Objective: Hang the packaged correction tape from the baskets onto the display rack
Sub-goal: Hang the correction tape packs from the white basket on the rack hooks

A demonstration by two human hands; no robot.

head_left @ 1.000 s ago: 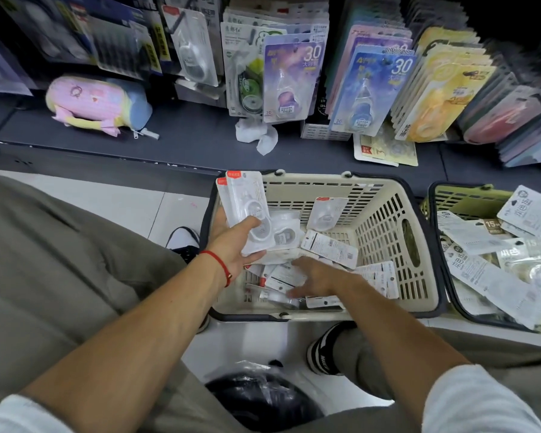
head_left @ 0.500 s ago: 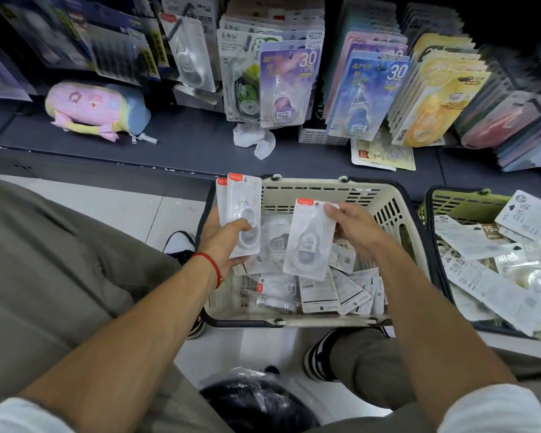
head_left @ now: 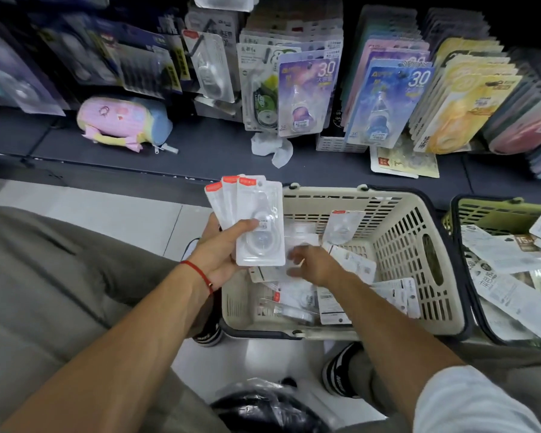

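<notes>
The left hand (head_left: 222, 254) holds a fanned stack of three correction tape packs (head_left: 256, 223) above the near-left corner of the beige basket (head_left: 419, 245). The thumb lies across the front pack and the fingers curl behind the stack, so the grip is closed round the packs. Each pack is a long clear blister. The long axes run roughly upright in the view, the red-labelled hanging ends pointing up and away from the person toward the display rack (head_left: 294, 73), and the rounded tape bodies sit low near the palm. The two rear packs splay slightly leftward.

The right hand (head_left: 310, 264) reaches into the beige basket, palm down, over the loose packs (head_left: 334, 295) there. It is blurred, the fingers look spread and loosely bent, and I cannot tell whether they have hold of anything. The loose packs lie flat at mixed angles; one pack (head_left: 341, 226) leans against the far wall, red end up.

A green basket (head_left: 497, 210) of other packs stands just beside the beige one on the right. The rack's hooks carry rows of hanging packs above a dark shelf (head_left: 200, 151).
</notes>
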